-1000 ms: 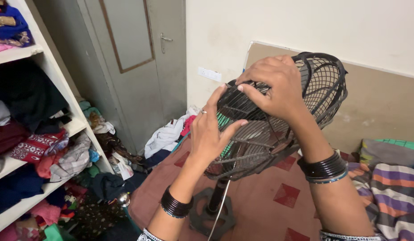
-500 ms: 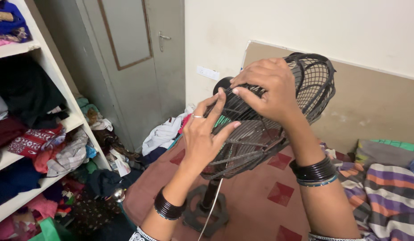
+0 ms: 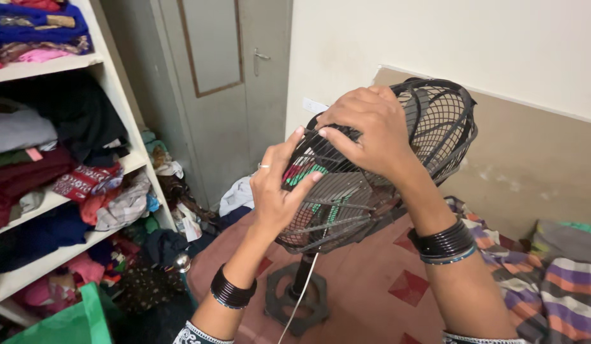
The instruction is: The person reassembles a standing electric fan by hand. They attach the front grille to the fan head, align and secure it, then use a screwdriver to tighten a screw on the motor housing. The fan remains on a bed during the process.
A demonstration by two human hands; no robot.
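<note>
While your right hand [image 3: 365, 130] curls down over the fan cage [image 3: 436, 121] on its floor stand, your left hand [image 3: 276, 188] presses half-open against the grille; both have barely shifted since a second ago.

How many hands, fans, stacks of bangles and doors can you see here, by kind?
Hands: 2, the left hand and the right hand, both on the fan's wire cage
Fans: 1, the black fan
Stacks of bangles: 2, one on the left wrist, one on the right wrist
Doors: 1, the grey door
Total: 6
</note>
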